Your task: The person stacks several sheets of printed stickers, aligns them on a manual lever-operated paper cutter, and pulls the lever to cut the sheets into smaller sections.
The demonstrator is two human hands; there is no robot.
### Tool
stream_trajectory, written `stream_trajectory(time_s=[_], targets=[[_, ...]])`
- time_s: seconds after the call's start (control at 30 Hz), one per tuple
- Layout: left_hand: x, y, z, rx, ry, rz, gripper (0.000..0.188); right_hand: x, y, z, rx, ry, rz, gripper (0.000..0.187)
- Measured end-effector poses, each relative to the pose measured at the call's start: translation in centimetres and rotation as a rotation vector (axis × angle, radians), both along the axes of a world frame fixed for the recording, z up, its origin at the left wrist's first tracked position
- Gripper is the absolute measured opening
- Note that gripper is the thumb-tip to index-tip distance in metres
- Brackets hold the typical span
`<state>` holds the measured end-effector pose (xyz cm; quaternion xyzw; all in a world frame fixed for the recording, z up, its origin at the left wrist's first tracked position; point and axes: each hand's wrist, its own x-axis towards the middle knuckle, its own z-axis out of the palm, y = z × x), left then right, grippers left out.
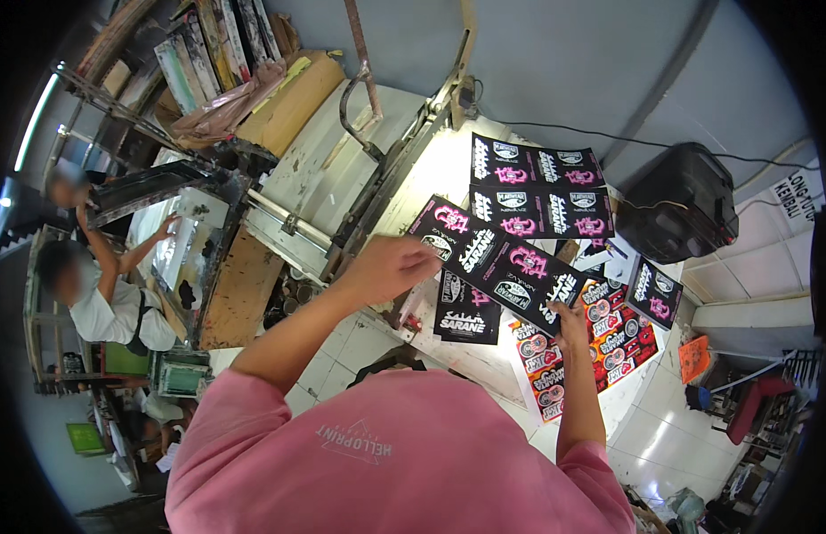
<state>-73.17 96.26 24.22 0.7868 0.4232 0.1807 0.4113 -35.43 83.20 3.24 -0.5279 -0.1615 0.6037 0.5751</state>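
Observation:
A long black sticker sheet (498,262) with pink and white prints slants across the front of me over a white table. At its lower right end, my right hand (570,326) is closed on the edge, thumb on top. My left hand (400,270) is at the opposite end, its fingers bent together over the lower left edge. Beneath and beside it lie a larger black printed sheet (538,200), a small black stack (466,325) near the table's front, and a small black printed piece (653,292). A red and orange sticker sheet (546,378) is partly covered by the held sheet.
A black box-shaped device (680,205) with a cable stands behind the table on the right. Metal bars and a lever (364,102) rise at the back left. Further left, another person in a white shirt (106,307) works at a bench. An orange item (694,360) lies at the right.

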Motion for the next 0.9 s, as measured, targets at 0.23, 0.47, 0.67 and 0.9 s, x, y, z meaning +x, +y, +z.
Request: stream_trajectory(time_s=[0.23, 0.47, 0.67, 0.9], targets=[[-23.8, 9.1, -5.3, 0.059, -0.038, 0.74, 0.039, -6.2, 7.3, -0.8, -0.045, -0.001, 0.033, 0.035], [-28.8, 25.0, -17.4, -0.203, 0.191, 0.468, 0.082, -12.2, 14.1, -1.6, -0.113, -0.046, 0.072, 0.039], [-28.9, 28.9, -24.1, -0.11, 0.089, 0.388, 0.082, -17.5, 19.5, -1.7, -0.145, -0.154, 0.101, 0.039], [-27.1, 27.9, -23.4, 0.036, 0.192, 0.373, 0.084, -19.3, 22.3, -2.4, -0.198, -0.225, 0.108, 0.04]])
